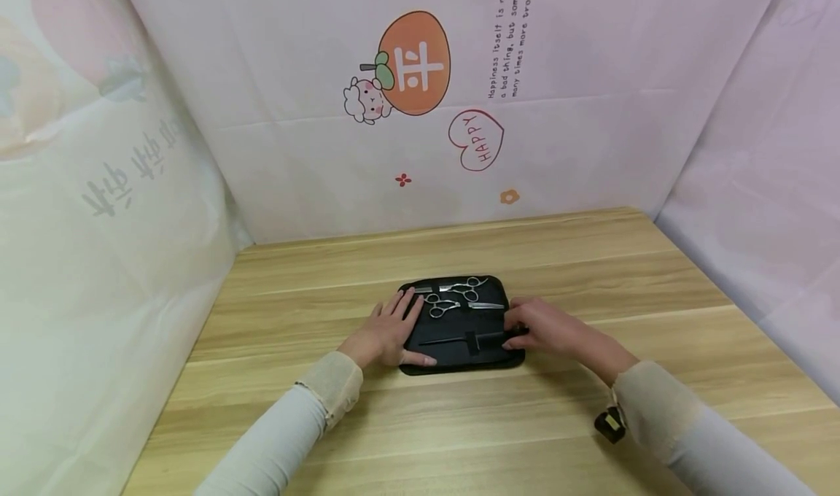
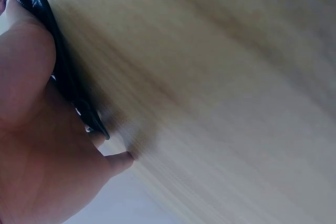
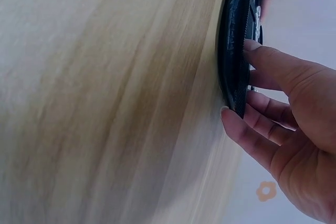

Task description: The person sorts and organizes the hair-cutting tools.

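- Head view: the black case (image 1: 456, 358) lies on the tabletop (image 1: 420, 423), between your two grips; it is the landmark for the places below.
- Your left grip (image 1: 387, 335) is spread, fingers straight, laid over the case's left side.
- Your right grip (image 1: 545, 324) has bent fingers at the case's right edge, by the broad end of the black comb (image 1: 488, 341). You cannot tell whether they pinch comb, rim or neither.
- Upper scissors (image 1: 453, 288) and lower scissors (image 1: 453, 305) lie across the case's far half. The comb crosses its near half, tail pointing to the case's left; a strap (image 1: 471, 343) crosses it.
- Handling, judged: case probably light, padded, somewhat bendy; take opposite rims and keep it level. Comb likely light and stiff, its tail the fragile part; take the broad end. Scissors likely heavier and slick; take the rings.
- Left wrist view: one fingertip (image 2: 122, 163) shows beyond the case's edge, close to the tabletop; contents are not readable here.
- Right wrist view: shows the case's side and its zip (image 3: 240, 99), your thumb tip against that rim. Head view hides this; here you cannot pick out the comb.
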A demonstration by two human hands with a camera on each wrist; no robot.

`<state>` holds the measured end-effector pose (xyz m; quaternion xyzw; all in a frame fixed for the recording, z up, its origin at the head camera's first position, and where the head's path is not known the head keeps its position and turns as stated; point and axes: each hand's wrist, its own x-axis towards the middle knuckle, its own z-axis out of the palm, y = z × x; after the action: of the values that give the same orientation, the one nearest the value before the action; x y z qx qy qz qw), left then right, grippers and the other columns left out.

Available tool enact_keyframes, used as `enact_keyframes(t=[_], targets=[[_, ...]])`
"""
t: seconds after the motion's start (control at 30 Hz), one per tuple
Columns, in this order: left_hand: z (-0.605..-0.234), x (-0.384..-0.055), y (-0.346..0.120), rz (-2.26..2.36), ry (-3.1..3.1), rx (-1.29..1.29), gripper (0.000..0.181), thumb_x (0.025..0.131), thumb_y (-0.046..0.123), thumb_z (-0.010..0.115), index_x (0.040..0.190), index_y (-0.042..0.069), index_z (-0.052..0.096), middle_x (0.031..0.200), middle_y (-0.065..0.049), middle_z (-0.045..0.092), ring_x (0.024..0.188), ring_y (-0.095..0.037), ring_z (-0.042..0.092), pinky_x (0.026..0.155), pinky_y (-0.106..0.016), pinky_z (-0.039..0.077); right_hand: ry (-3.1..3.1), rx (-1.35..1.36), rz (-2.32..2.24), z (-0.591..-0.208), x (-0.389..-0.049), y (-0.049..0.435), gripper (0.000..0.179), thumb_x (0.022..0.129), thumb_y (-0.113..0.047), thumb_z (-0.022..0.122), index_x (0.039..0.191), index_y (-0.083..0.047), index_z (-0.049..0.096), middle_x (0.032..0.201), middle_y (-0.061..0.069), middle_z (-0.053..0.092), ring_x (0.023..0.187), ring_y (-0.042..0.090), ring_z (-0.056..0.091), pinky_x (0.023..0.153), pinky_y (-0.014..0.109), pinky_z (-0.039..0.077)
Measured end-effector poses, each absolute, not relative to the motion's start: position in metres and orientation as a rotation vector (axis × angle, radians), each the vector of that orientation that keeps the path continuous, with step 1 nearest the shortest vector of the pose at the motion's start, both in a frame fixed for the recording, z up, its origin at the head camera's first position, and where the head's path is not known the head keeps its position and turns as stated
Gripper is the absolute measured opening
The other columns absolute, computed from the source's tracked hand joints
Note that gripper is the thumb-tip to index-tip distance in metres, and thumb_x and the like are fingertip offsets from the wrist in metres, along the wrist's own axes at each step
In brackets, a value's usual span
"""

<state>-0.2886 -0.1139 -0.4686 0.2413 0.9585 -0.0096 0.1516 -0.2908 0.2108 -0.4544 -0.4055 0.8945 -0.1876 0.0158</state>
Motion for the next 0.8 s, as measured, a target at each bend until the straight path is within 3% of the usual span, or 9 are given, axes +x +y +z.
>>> enact_keyframes(t=[0.8], targets=[[-0.4641,-0.2866,-0.1128,-0.039,2.761,0.705,0.119,0.083,0.084,0.054,0.166,0.014,0.005,0.172,-0.013,-0.002,0.158,-0.033,0.003,0.123,-0.058,0.016,2.799,-1.242,-0.591,-0.4566,-0.289,0.2007,0.02,0.084,-0.02,0.086,0.077,-0.016,0.067,0.083,0.001,0.057,0.071,0.015,0.052,0.063,0.024,0.043]])
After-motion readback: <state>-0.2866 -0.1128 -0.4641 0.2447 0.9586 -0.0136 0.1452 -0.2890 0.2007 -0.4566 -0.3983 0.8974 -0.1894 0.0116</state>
